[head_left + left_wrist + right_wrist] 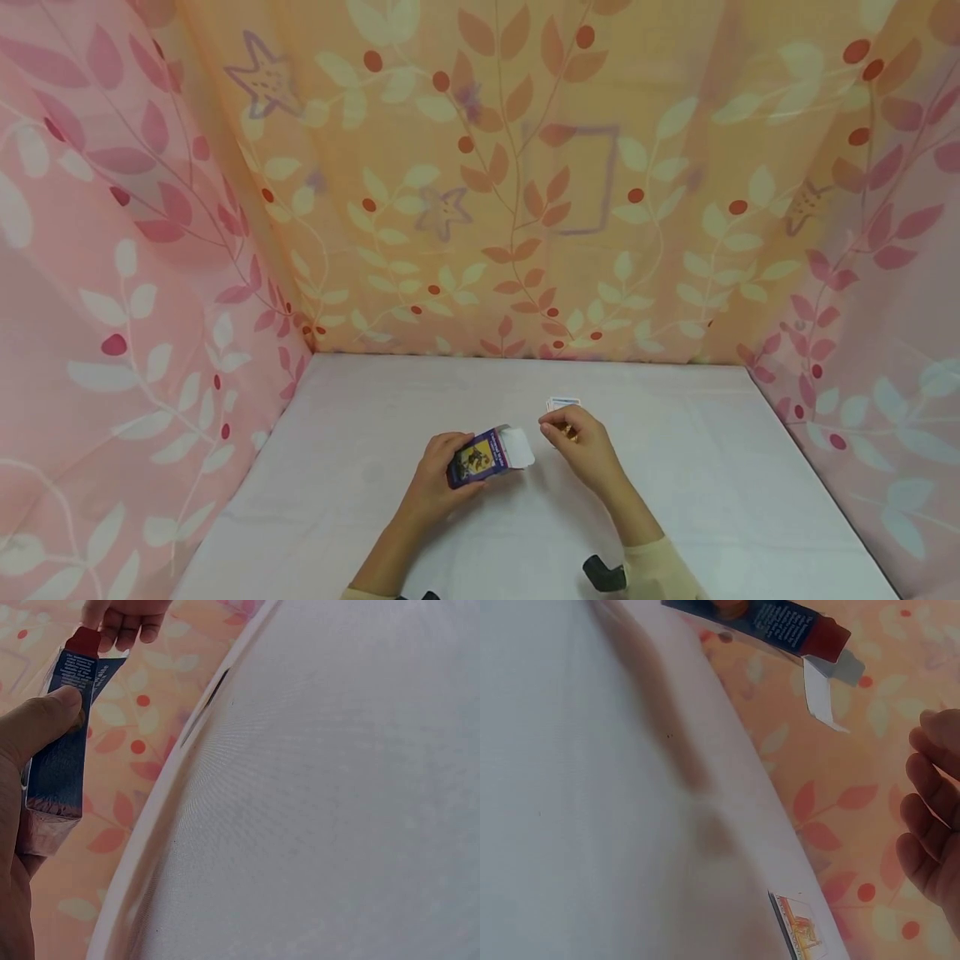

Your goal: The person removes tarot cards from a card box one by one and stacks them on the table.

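My left hand (pixel 444 477) grips a small dark blue card box (pixel 476 458) with a yellow picture on its front. The box is tilted, and its white end flap (pixel 517 447) stands open toward the right. In the left wrist view, the thumb presses on the narrow printed side of the box (pixel 56 769). My right hand (pixel 587 446) hovers just right of the flap, fingers loosely bent; nothing shows between them in the right wrist view. Behind that hand, a small stack of cards (pixel 564 403) lies on the table, partly hidden by the fingers; its top card shows an orange picture.
A white cloth covers the table (pixel 375 400). Patterned curtains stand around it: an orange one (pixel 510 275) at the back and pink ones on the left (pixel 165 333) and right (pixel 885 333). A black strap piece (pixel 603 575) sits at the right wrist.
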Demonstrator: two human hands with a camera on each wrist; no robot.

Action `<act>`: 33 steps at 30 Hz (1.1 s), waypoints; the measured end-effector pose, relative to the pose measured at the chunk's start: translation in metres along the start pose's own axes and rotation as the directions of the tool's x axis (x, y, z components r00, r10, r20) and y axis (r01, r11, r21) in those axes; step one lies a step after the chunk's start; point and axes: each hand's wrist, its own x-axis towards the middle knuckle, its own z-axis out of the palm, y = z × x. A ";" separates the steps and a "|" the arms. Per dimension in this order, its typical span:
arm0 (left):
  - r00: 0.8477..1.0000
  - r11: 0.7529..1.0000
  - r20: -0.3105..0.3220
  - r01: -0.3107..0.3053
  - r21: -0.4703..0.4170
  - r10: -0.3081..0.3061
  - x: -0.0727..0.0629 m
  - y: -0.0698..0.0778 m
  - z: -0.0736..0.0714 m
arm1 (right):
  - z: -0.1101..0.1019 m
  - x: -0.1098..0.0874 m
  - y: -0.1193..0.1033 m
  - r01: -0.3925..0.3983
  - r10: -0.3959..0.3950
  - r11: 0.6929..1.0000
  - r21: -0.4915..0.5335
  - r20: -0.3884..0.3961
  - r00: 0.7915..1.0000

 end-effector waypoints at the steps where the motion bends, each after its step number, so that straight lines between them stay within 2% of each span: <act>1: 1.000 1.000 -0.001 -0.004 0.004 0.004 0.000 0.000 0.000 | 0.000 -0.001 -0.001 -0.001 0.001 1.000 0.003 0.001 1.000; 10: 1.000 1.000 0.002 0.004 0.005 -0.004 0.000 0.000 0.001 | 0.007 -0.006 -0.012 0.010 -0.010 1.000 0.026 0.015 1.000; 20: 0.999 0.999 0.005 0.038 -0.020 -0.038 0.000 0.001 0.001 | 0.017 -0.011 -0.017 0.041 -0.041 0.999 -0.007 0.040 0.998; 33: 0.998 0.997 0.014 0.069 -0.035 -0.068 -0.001 0.003 -0.001 | 0.029 -0.016 -0.016 0.005 -0.001 0.999 -0.048 0.085 0.996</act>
